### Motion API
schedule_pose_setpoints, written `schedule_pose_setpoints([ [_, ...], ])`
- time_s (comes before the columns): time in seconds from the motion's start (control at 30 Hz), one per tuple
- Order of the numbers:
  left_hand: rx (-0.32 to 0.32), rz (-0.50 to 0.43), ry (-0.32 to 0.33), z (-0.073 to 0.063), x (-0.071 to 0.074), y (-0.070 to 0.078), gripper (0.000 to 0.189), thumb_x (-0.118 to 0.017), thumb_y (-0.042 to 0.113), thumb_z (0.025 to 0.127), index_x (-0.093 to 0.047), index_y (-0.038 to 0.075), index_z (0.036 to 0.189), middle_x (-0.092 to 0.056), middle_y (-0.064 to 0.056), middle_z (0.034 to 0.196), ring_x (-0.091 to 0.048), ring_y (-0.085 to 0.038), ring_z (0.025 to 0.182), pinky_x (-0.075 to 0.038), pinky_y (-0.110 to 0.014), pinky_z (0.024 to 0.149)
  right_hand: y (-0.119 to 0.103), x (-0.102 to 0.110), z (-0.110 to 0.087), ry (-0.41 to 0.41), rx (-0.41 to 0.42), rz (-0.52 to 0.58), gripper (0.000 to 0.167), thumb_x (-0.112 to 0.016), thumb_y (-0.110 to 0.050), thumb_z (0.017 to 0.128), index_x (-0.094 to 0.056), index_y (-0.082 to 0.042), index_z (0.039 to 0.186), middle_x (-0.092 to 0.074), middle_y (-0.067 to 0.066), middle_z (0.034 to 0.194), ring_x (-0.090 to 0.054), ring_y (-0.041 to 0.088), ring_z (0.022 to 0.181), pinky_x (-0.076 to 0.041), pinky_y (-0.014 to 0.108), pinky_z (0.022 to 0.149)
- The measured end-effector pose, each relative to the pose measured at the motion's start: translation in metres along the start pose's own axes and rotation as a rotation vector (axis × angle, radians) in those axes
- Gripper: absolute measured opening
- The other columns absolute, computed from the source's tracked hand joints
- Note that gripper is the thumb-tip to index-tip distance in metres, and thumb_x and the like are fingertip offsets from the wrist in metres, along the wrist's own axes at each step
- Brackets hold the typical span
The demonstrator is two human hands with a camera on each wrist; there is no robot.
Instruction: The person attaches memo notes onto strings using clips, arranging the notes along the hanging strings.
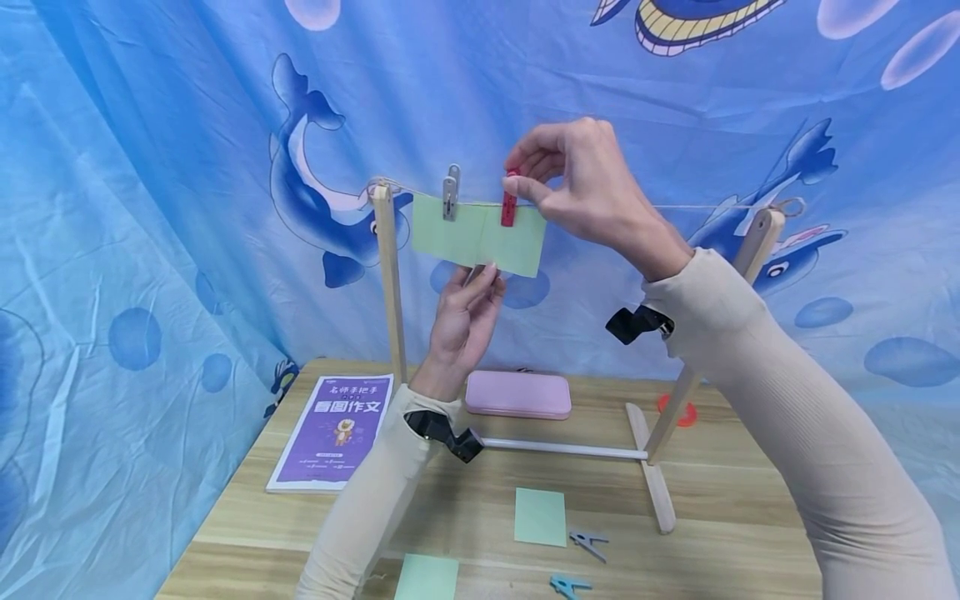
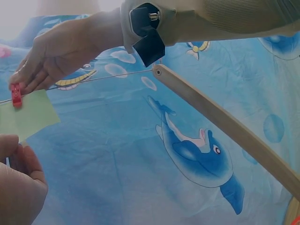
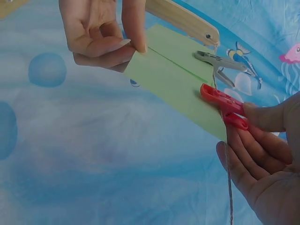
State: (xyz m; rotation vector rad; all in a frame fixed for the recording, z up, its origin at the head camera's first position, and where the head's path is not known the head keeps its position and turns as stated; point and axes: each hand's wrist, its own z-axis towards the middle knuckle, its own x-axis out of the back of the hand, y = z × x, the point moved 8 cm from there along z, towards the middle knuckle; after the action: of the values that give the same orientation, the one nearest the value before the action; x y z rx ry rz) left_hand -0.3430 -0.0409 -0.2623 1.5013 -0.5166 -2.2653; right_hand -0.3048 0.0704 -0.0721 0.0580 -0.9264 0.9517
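1. Nearest us, a loose green sheet [image 1: 427,577] and a teal clip [image 1: 567,585] lie on the wooden table [image 1: 727,508], no lettering we can spot.
2. The left hand [image 1: 467,321] pinches the hanging sheet [image 1: 517,248] at its bottom edge. We'd guess it's feather-light, floppy and easy to crease, so a gentle edge hold beats squeezing the middle.
3. The right hand [image 1: 588,183] has the red clip [image 1: 508,212] between thumb and fingers, where sheet meets string [image 1: 697,207]. Looks like stiff, springy plastic; we'd press the handle ends squarely or it might slip.
4. Just left, a grey clip [image 1: 449,200] bites the neighbouring sheet [image 1: 435,233].
5. Down beyond, we can read 名师手把手 and 看图作文 on a purple book [image 1: 307,446]; the smaller print's too tiny.
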Motion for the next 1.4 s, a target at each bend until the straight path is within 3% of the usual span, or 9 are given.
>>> schedule_pose_setpoints([
  [0.37, 0.013, 0.012, -0.017, -0.007, 0.004, -0.001, 0.028, -0.043, -0.005, 0.107, -0.061, 0.014, 0.118, -0.061, 0.004, 0.106, -0.057, -0.01, 0.095, -0.05, -0.019, 0.088, 0.009, -0.005, -0.003, -0.033, -0.002, 0.0, 0.029, -0.075, -0.035, 0.095, -0.077, -0.011, 0.111, -0.078, 0.002, 0.099, -0.073, 0.009, 0.083, -0.055, 0.021, 0.078],
  [0.63, 0.011, 0.049, -0.048, -0.01, 0.004, -0.001, 0.033, -0.044, -0.006, 0.106, -0.06, 0.016, 0.124, -0.063, 0.005, 0.11, -0.058, -0.008, 0.097, -0.049, -0.021, 0.088, 0.012, -0.007, -0.006, -0.045, 0.013, 0.026, 0.033, -0.072, -0.036, 0.098, -0.075, -0.012, 0.121, -0.079, 0.002, 0.11, -0.074, 0.011, 0.097, -0.059, 0.03, 0.092],
  [0.87, 0.017, 0.106, -0.074, -0.013, 0.006, -0.003, 0.037, -0.043, -0.006, 0.104, -0.059, 0.018, 0.128, -0.066, 0.007, 0.116, -0.059, -0.008, 0.103, -0.047, -0.022, 0.092, 0.013, 0.001, -0.012, -0.005, 0.005, 0.077, 0.033, -0.071, -0.035, 0.099, -0.074, -0.013, 0.124, -0.077, 0.002, 0.122, -0.074, 0.011, 0.106, -0.059, 0.029, 0.101],
  [1.13, 0.065, 0.154, -0.071, -0.016, 0.015, -0.009, 0.027, -0.048, -0.004, 0.1, -0.06, 0.017, 0.111, -0.064, 0.005, 0.108, -0.056, -0.009, 0.096, -0.048, -0.023, 0.089, 0.01, 0.02, -0.038, 0.12, 0.036, 0.129, 0.028, -0.072, -0.028, 0.099, -0.075, -0.011, 0.121, -0.077, 0.001, 0.12, -0.073, 0.007, 0.104, -0.06, 0.022, 0.099],
  [1.4, 0.093, 0.266, -0.103, -0.027, 0.03, -0.009, 0.033, -0.053, -0.008, 0.097, -0.062, 0.018, 0.115, -0.065, 0.004, 0.111, -0.059, -0.009, 0.097, -0.052, -0.021, 0.086, 0.021, 0.023, -0.082, 0.163, 0.047, 0.173, 0.021, -0.072, -0.017, 0.099, -0.076, -0.01, 0.119, -0.077, 0.005, 0.118, -0.071, -0.002, 0.104, -0.059, 0.016, 0.095],
])
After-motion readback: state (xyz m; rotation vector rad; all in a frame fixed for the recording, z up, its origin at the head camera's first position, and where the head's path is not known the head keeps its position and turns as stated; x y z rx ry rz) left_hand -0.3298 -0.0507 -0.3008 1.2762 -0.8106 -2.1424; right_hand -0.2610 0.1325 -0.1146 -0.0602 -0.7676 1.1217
